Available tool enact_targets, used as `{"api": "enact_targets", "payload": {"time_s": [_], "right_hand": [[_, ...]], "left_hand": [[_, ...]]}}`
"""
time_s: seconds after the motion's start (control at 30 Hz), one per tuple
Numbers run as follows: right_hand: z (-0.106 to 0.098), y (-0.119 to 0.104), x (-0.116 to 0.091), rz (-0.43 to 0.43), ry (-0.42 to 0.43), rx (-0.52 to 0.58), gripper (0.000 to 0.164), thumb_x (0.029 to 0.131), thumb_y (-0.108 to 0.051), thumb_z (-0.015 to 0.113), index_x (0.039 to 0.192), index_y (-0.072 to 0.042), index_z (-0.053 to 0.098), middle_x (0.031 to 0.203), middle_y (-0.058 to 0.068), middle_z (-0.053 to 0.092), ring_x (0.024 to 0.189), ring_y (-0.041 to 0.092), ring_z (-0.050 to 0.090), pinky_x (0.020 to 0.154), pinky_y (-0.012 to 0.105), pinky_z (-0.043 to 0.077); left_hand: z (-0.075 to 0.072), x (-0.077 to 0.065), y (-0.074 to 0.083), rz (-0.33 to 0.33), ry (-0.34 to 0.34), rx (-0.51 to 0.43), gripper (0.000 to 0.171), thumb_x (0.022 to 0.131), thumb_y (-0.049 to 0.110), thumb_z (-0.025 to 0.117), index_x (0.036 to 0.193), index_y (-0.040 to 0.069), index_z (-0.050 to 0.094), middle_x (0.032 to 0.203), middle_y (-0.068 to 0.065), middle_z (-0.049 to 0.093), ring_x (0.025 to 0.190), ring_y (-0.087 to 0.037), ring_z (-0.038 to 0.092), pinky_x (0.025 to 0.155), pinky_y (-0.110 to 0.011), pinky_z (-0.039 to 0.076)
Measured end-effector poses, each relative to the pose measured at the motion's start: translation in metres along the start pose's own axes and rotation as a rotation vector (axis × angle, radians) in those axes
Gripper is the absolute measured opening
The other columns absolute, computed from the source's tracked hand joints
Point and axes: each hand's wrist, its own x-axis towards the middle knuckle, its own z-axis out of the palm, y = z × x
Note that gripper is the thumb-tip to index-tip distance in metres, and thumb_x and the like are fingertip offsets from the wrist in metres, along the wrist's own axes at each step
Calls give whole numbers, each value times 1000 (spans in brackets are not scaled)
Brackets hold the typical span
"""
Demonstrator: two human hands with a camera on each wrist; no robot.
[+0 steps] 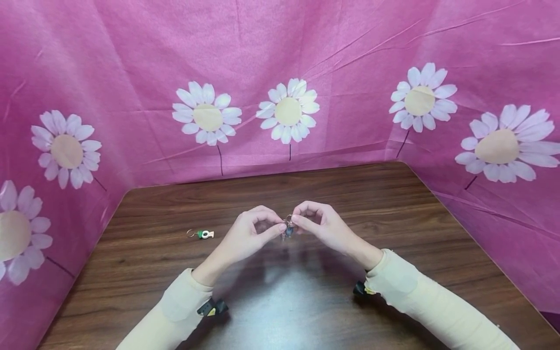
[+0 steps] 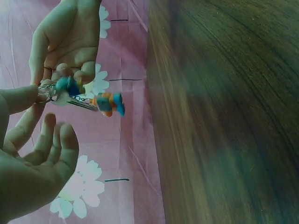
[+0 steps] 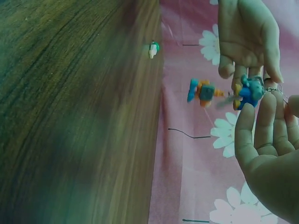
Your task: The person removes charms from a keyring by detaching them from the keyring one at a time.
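Both hands meet above the middle of the table. My left hand (image 1: 249, 236) pinches one side of a metal key ring (image 1: 289, 218) between thumb and fingers. On the ring's other side, my right hand (image 1: 330, 231) pinches it with thumb and index finger. Below the ring dangles a blue figure charm with a grey-blue head (image 3: 252, 89). An orange and teal figure charm (image 3: 204, 92) hangs lower on a small chain. Thin, flat metal pieces that look like keys (image 2: 83, 104) hang beside the charms, partly blurred.
A separate green and white keychain (image 1: 205, 234) with its own ring lies on the wooden table (image 1: 280, 311), left of the hands. Pink cloth (image 1: 350, 112) printed with white daisies stands around the table's back and sides.
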Motion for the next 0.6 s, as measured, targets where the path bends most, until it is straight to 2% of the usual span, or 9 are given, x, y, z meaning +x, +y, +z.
{"api": "enact_targets", "payload": {"time_s": [0.2, 0.4, 0.6], "right_hand": [[-1, 1, -2, 6, 3, -20, 12, 99, -5, 64, 104, 6, 65, 91, 13, 70, 84, 16, 69, 80, 38, 61], [-2, 0, -2, 5, 0, -9, 13, 99, -4, 64, 105, 7, 65, 92, 14, 69, 84, 15, 68, 82, 47, 60], [-3, 1, -2, 8, 2, 10, 14, 99, -4, 64, 105, 8, 64, 91, 15, 69, 84, 14, 68, 82, 42, 61]], "left_hand": [[0, 2, -1, 4, -28, 33, 13, 96, 22, 73, 106, 15, 77, 94, 7, 76, 85, -13, 72, 72, -31, 59], [0, 3, -1, 14, -38, -17, 14, 96, 16, 73, 108, 10, 77, 95, 2, 77, 84, -24, 74, 68, -33, 60], [2, 3, 1, 1, -26, -28, 12, 95, 14, 74, 106, 11, 77, 91, 3, 77, 82, -23, 73, 65, -31, 59]]}}
